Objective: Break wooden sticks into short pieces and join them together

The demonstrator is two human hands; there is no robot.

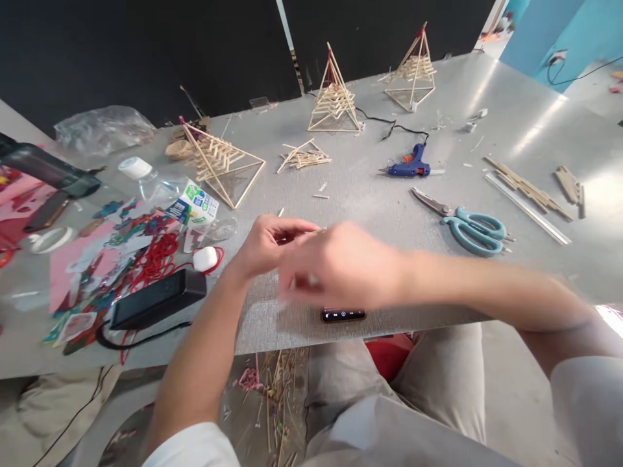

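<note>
Clear plastic bag [104, 130], far left of the bench [379, 214]. Nearer me: coloured scraps [104, 253], a clear bottle [160, 188] with white cap, a black device [158, 298], red cord [156, 259], white case [205, 259]. Tilted stick frame [228, 165] behind them. My left grip [270, 245]: fingers and thumb pinched together, small pale piece [318, 231] at the fingertips, mostly hidden. Loose stick pile [306, 157] beyond, apart from both grips. The piece sits between my left fingertips and my right grip [341, 264], just past the right knuckles. Right grip is curled, motion-blurred; can't tell what it pinches or whether it touches the piece. Phone [343, 315] just below it, partly covered. Two upright stick pyramids [333, 100] [413, 74] at the back, blue glue gun [411, 167], blue-handled scissors [470, 227], more sticks [530, 188] far right.
</note>
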